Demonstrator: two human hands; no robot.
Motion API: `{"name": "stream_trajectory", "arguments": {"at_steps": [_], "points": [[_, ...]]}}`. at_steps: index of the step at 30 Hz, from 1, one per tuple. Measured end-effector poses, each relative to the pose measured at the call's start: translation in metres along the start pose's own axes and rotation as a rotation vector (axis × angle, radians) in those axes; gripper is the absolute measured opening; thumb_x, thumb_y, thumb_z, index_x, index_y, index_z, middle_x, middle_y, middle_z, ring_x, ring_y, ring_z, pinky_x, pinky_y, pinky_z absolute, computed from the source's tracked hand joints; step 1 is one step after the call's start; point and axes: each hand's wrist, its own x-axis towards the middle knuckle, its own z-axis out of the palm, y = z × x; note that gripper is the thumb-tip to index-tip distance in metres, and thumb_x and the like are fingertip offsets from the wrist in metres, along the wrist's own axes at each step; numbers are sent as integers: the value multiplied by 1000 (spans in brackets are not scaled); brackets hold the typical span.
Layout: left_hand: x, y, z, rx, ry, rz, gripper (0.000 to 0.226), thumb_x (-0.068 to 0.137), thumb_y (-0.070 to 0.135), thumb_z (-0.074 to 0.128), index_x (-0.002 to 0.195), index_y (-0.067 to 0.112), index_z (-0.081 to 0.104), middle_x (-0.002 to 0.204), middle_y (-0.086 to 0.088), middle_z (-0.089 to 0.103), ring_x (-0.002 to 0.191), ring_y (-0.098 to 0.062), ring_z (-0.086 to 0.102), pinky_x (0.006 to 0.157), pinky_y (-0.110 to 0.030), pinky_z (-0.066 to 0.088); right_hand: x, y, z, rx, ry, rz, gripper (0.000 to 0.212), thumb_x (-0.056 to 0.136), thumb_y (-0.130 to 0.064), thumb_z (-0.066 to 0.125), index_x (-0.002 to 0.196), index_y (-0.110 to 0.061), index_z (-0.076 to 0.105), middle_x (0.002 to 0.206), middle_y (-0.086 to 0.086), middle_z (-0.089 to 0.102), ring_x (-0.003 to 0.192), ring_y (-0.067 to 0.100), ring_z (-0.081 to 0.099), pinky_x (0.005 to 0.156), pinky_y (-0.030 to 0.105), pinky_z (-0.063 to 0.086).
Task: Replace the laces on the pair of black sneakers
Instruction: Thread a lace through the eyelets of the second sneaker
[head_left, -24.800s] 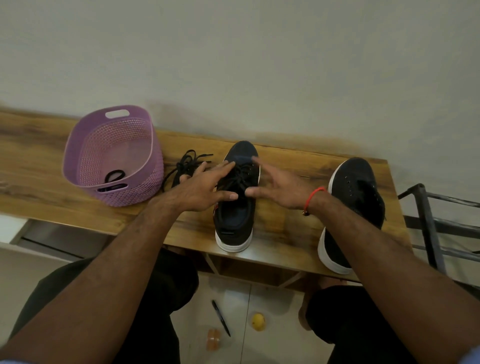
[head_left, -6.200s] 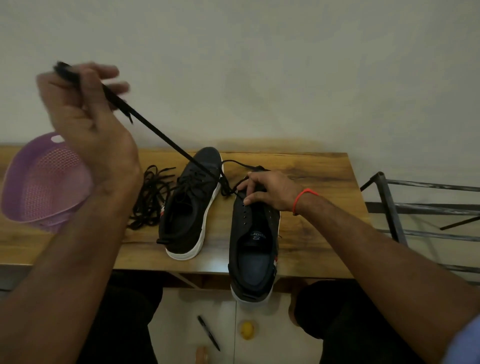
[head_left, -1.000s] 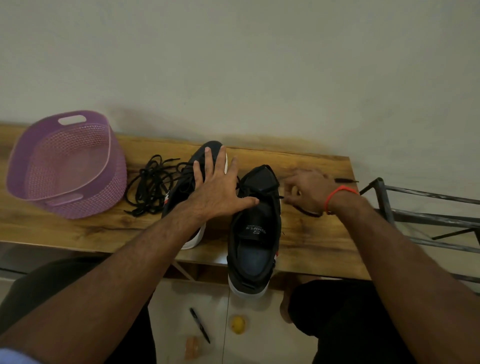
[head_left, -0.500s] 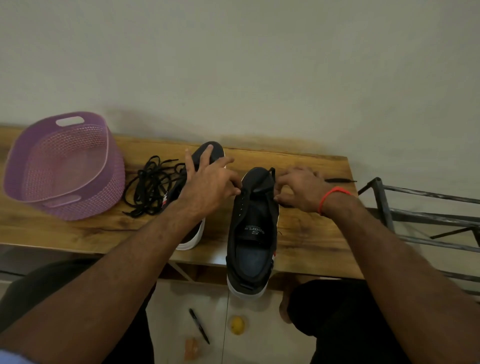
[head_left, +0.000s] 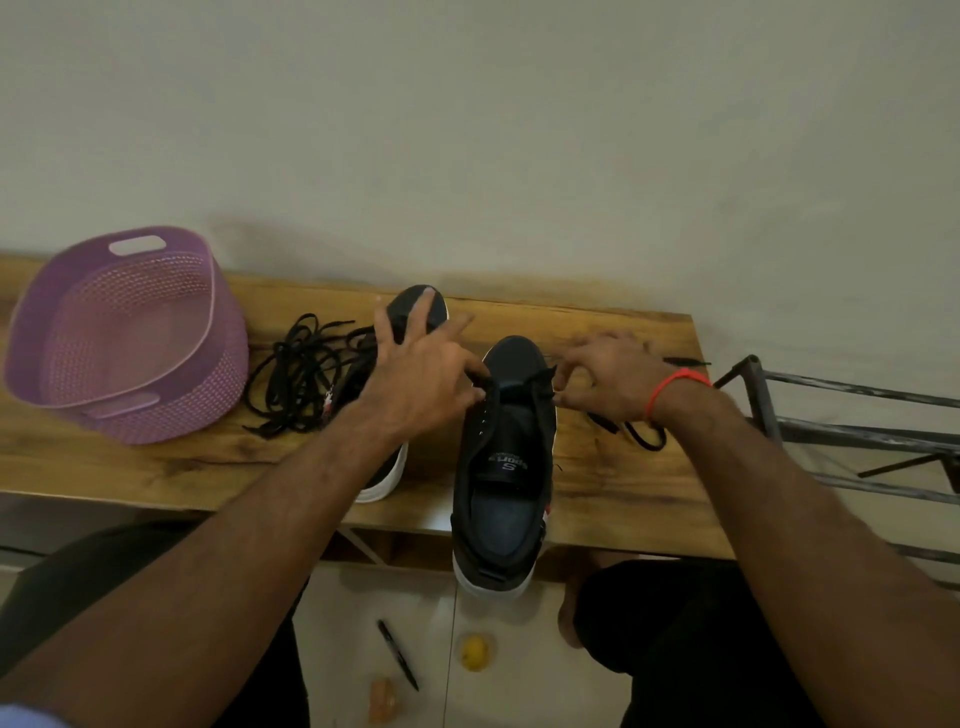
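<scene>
The lace (head_left: 540, 375) is limp and light; left hand (head_left: 426, 379) and right hand (head_left: 605, 382) each pinch it beside the sneaker (head_left: 506, 457) eyelets.

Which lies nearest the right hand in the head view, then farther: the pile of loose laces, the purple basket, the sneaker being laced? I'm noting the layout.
From the right hand:
1. Sneaker being laced, touching the hand, on its left.
2. Pile of loose laces, beyond the other sneaker.
3. Purple basket, at the bench's far left end.
</scene>
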Motion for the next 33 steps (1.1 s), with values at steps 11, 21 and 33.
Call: {"name": "stream_trajectory", "arguments": {"at_steps": [11,21,33], "points": [[1,-36,-15,50,31,-262,22,93,44,64,114,42,70,164,-2,27,153,-42,2,110,-77,-9,-15,20,-21,-97,-154,220,16,98,-27,59,108,-15,65,112,7,60,102,26,49,67,27,32],[1,-6,-5,58,-8,-37,26,90,57,63,110,45,73,164,10,28,155,-33,-2,113,-76,-6,6,-1,8,-37,-33,-1,15,92,-49,62,82,-38,57,139,-3,51,137,29,31,110,66,24],[-1,-3,-2,31,-91,-13,30,93,57,58,119,46,69,165,9,26,156,-32,-5,113,-76,-10,8,-3,6,-16,-56,-39,13,93,-51,58,97,-39,56,130,-1,52,130,27,39,110,61,29]]}}
